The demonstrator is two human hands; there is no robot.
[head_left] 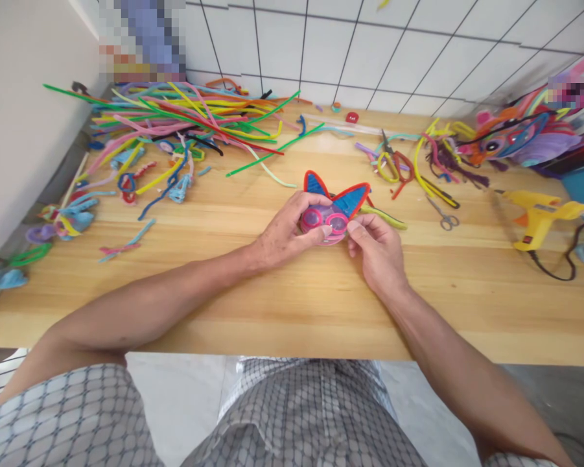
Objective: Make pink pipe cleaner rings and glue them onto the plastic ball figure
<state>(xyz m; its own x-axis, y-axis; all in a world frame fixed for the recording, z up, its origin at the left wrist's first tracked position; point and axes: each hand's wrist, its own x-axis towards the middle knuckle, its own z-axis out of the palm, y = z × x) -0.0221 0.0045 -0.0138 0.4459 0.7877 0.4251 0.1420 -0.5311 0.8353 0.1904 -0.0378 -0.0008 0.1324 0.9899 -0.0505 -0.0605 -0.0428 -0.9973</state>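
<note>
A small purple mask-like craft piece (325, 213) with pink-rimmed round eyes is held above the wooden table's middle. Two pointed blue ears (350, 200) edged in red rise from its top. My left hand (292, 228) grips it from the left, fingers over the top and thumb on its front near the eyes. At its right edge, my right hand (376, 250) has thumb and forefinger pinched together by the right eye; what lies between those fingertips is too small to tell. A yellow-green strip (386, 218) shows behind the right hand.
Many coloured pipe cleaners (189, 120) are heaped at the back left of the table (272, 311), small twisted pieces (72, 220) at far left. Scissors (393, 165), small scissors (448, 222), a cutter (440, 194), a yellow glue gun (539, 214) and a colourful craft figure (520, 136) are right.
</note>
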